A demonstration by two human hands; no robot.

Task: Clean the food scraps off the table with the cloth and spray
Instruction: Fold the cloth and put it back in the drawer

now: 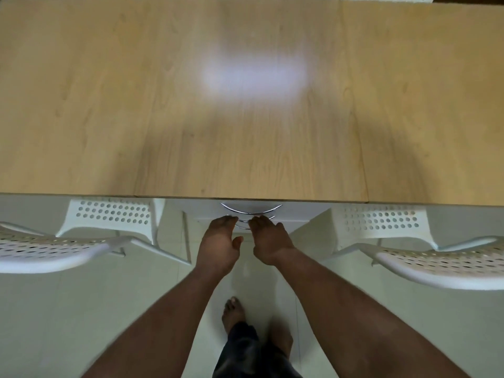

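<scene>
Crosswise, table [109, 105], long axis left-right.

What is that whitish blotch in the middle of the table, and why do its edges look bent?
In the head view, the blotch is glare from a light overhead on the wooden table, not a spill; a soft shadow darkens the near part; the wide-angle lens bows the table edge and the white chairs.

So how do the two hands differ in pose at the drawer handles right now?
The left hand has its thumb spread out to the side; the right hand shows no spread thumb. The left hand's wrist looks fairly straight, while the right hand's wrist bends sharply. Both have fingers curled at the chrome drawer handles under the table edge.
</scene>
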